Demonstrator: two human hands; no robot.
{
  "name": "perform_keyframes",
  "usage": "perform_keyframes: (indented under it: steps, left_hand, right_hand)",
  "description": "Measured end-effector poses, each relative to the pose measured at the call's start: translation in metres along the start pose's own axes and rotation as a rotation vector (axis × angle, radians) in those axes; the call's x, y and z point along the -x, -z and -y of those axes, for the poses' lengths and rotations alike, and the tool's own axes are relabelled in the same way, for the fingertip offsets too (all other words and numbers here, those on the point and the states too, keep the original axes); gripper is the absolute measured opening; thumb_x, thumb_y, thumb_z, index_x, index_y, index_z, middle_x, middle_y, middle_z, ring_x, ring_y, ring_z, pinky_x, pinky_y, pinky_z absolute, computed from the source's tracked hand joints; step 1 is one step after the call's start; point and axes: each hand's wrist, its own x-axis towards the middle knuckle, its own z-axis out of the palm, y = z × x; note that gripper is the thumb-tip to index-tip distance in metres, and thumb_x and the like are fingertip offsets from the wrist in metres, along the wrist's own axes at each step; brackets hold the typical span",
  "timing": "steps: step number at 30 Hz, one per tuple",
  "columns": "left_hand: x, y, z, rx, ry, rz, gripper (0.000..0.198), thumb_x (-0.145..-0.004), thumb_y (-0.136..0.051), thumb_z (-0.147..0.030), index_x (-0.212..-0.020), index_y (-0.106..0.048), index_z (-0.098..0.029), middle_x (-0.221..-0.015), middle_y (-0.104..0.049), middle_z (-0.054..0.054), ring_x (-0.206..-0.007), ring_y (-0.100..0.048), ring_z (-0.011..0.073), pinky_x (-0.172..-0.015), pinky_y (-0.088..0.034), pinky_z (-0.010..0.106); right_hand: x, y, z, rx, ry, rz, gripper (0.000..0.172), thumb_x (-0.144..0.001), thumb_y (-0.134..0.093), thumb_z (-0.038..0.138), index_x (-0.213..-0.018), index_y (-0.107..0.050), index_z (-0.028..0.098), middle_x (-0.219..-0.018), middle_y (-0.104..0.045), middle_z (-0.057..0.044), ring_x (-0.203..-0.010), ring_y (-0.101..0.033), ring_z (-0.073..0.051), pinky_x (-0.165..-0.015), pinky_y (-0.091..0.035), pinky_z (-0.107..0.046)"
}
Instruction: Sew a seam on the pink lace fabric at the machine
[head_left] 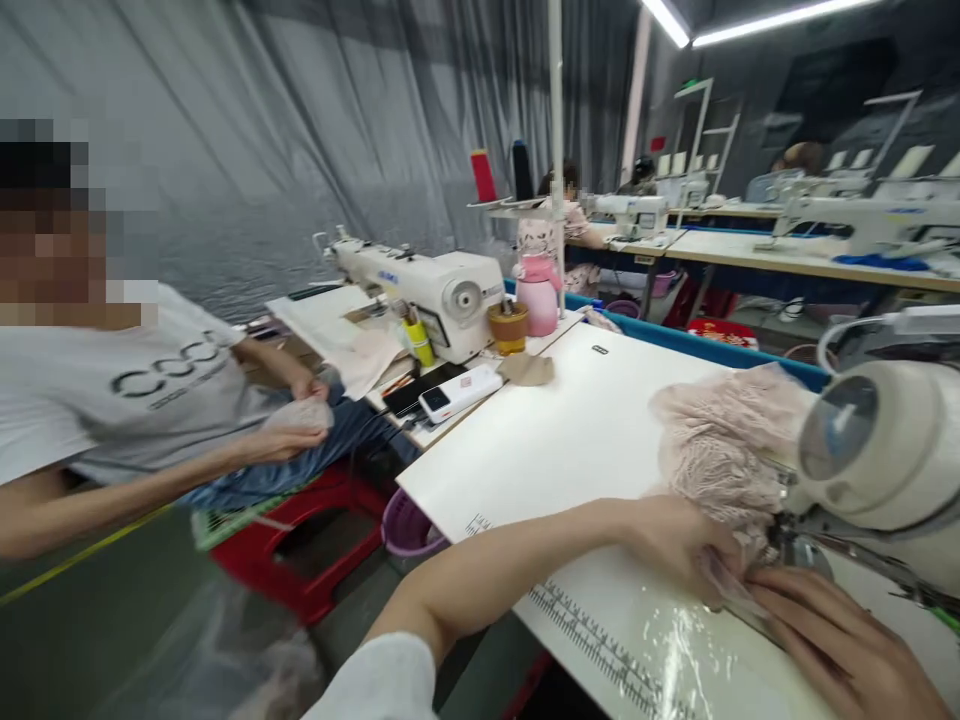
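Pale pink, lacy, gathered fabric lies bunched on the white table beside the sewing machine head. My left hand pinches the near edge of this fabric just in front of the presser foot area. Close against it, my right hand has its fingers together on the same edge, a thin fold showing between the two hands. The needle is hard to make out behind the fabric and machine parts.
A co-worker sits at left, holding a small pale piece. Beyond my table stand another sewing machine, a phone, an amber cup and a pink bottle. A purple basket sits below the table edge.
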Motion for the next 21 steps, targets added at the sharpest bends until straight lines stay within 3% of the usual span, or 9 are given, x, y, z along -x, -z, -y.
perform_keyframes:
  steps: [6, 13, 17, 21]
  left_hand:
    - [0.004, 0.004, -0.006, 0.026, 0.071, -0.061, 0.029, -0.07, -0.074, -0.029, -0.097, -0.066, -0.02, -0.095, -0.068, 0.0, -0.084, -0.061, 0.016, -0.073, -0.045, 0.025]
    - [0.001, 0.014, -0.028, 0.016, 0.054, -0.033, 0.024, -0.075, -0.055, -0.02, -0.098, -0.063, -0.016, -0.095, -0.067, 0.005, -0.085, -0.06, 0.0189, -0.074, -0.045, 0.028]
    - [-0.009, 0.015, -0.028, -0.01, 0.175, -0.025, 0.016, -0.078, -0.054, -0.031, -0.086, -0.06, -0.019, -0.093, -0.067, 0.004, -0.09, -0.06, 0.0224, -0.078, -0.047, 0.03]
    - [-0.015, 0.006, -0.013, -0.036, 0.165, -0.045, 0.027, -0.079, -0.054, -0.048, -0.079, -0.058, -0.021, -0.083, -0.067, 0.004, -0.081, -0.061, 0.0236, -0.072, -0.049, 0.029]
  right_hand:
    - [-0.019, 0.003, 0.016, -0.053, -0.049, -0.02, 0.023, -0.097, -0.046, 0.016, -0.108, -0.065, 0.023, -0.105, -0.065, -0.006, -0.098, -0.062, -0.017, -0.079, -0.055, -0.026]
    - [-0.024, 0.003, 0.013, -0.059, -0.074, -0.065, 0.017, -0.098, -0.051, 0.021, -0.1, -0.068, 0.019, -0.101, -0.068, -0.004, -0.096, -0.06, -0.016, -0.085, -0.052, -0.031]
    - [-0.024, 0.003, 0.0, 0.074, -0.002, 0.024, 0.021, -0.098, -0.049, 0.027, -0.099, -0.068, 0.02, -0.107, -0.068, 0.0, -0.099, -0.059, -0.014, -0.087, -0.049, -0.027]
    - [-0.025, 0.004, -0.005, 0.144, -0.001, 0.137, 0.021, -0.099, -0.05, 0.032, -0.1, -0.068, 0.022, -0.111, -0.067, 0.003, -0.105, -0.057, -0.01, -0.087, -0.045, -0.02]
